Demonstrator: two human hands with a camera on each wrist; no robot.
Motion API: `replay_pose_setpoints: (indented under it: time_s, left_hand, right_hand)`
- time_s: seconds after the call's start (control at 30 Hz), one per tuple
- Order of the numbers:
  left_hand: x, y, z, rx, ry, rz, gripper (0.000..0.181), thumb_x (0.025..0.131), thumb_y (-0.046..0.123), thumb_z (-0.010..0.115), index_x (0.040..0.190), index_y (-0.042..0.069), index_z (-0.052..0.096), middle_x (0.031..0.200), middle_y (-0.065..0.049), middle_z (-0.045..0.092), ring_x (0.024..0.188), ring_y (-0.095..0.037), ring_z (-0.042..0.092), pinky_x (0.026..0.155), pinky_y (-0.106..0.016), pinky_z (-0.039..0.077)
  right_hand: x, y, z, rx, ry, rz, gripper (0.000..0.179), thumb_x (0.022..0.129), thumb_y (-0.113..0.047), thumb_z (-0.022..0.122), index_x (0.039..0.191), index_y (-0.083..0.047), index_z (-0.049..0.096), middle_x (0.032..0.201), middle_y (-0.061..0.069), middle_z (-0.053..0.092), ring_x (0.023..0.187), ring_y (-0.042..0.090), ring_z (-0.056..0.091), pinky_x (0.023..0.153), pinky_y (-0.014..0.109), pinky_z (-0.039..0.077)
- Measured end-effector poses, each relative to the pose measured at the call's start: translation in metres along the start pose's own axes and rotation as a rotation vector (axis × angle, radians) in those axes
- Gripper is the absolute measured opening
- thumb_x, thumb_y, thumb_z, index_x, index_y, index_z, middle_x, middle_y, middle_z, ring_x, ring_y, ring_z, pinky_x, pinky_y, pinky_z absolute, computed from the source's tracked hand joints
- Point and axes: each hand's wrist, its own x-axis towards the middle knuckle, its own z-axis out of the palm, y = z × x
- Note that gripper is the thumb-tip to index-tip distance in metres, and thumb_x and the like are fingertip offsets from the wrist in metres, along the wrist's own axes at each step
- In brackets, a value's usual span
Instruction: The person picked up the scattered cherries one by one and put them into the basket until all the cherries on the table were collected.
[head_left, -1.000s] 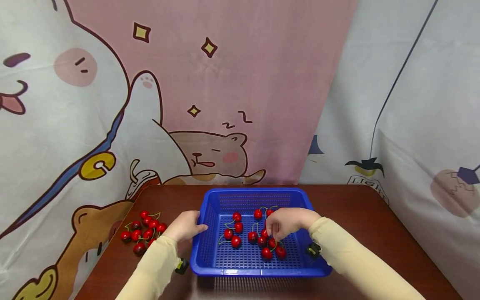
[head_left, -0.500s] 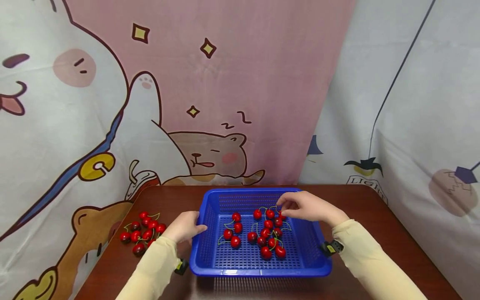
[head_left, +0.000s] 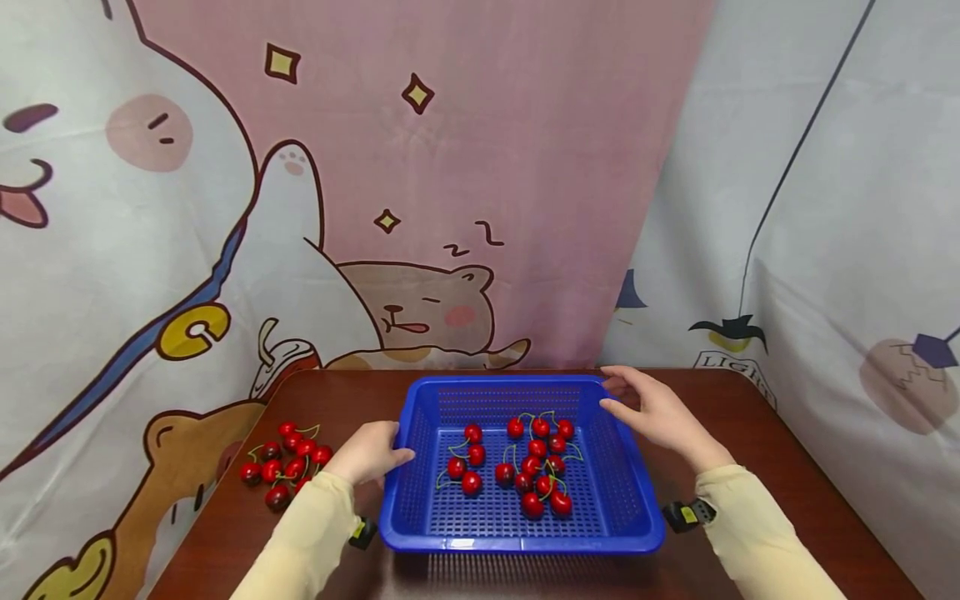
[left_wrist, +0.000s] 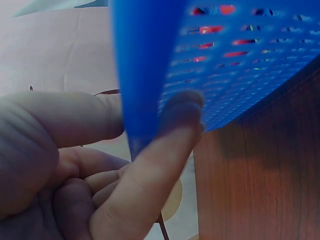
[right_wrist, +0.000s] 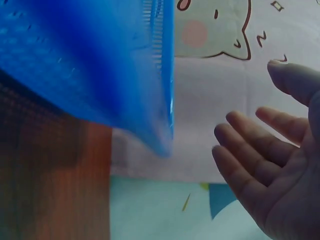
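Observation:
A blue perforated plastic basket (head_left: 521, 544) stands on the table. My left hand (head_left: 367, 452) grips its left rim; in the left wrist view the thumb and a finger pinch the basket's edge (left_wrist: 142, 65) from both sides. My right hand (head_left: 660, 412) hovers by the back right corner, fingers spread and holding nothing. The right wrist view shows those fingers (right_wrist: 250, 150) apart from the basket wall (right_wrist: 100, 60). Red cherries with green stems lie in the basket, a few cherries (head_left: 471, 483) on the left and a larger cluster of cherries (head_left: 532, 505) right of centre.
Another pile of cherries (head_left: 277, 497) lies on the brown wooden table (head_left: 712, 417), left of the basket and beside my left forearm. A cartoon-printed curtain (head_left: 517, 208) hangs right behind the table's back edge and along the sides.
My right hand has lifted from the cherries in the basket and moved right to the back right rim, its fingers opening. The left hand has stayed on the left rim.

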Motion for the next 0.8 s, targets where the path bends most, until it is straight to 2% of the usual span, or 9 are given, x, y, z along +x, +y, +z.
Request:
replay_pose_setpoints:
  time_s: [0.17,0.47,0.57,0.8]
  left_hand:
    - [0.000,0.000,0.000,-0.002,-0.002,0.007,0.027,0.090,0.008,0.072,0.110,-0.007,0.062,0.077,-0.012,0.067,0.052,-0.020,0.064,0.049,-0.040,0.057]
    - [0.000,0.000,0.001,-0.032,-0.004,0.002,0.030,0.090,0.007,0.072,0.114,-0.007,0.062,0.081,-0.013,0.069,0.056,-0.021,0.066,0.050,-0.040,0.057]
    - [0.000,-0.001,0.001,-0.040,-0.003,-0.001,0.030,0.090,0.008,0.072,0.115,-0.007,0.062,0.081,-0.012,0.069,0.056,-0.021,0.066,0.049,-0.038,0.057]
    - [-0.001,-0.004,0.002,-0.062,0.016,-0.013,0.034,0.092,0.012,0.071,0.119,-0.005,0.062,0.086,-0.012,0.070,0.060,-0.020,0.068,0.052,-0.036,0.058]
  right_hand:
    - [-0.011,0.010,-0.002,0.032,-0.012,0.099,0.059,0.094,-0.024,0.070,0.140,0.004,0.046,0.125,0.024,0.061,0.111,0.039,0.062,0.091,0.056,0.051]
    - [-0.029,0.022,0.008,0.090,-0.170,0.269,0.080,0.096,-0.038,0.065,0.149,0.009,0.028,0.134,0.033,0.051,0.120,0.048,0.054,0.095,0.059,0.048]
    - [-0.035,0.024,0.013,0.129,-0.209,0.293,0.080,0.096,-0.036,0.065,0.149,0.010,0.027,0.132,0.033,0.052,0.117,0.046,0.057,0.092,0.056,0.051]
    - [-0.041,0.029,0.021,0.221,-0.205,0.265,0.074,0.095,-0.023,0.068,0.147,0.012,0.028,0.121,0.030,0.060,0.100,0.035,0.067,0.078,0.046,0.059]
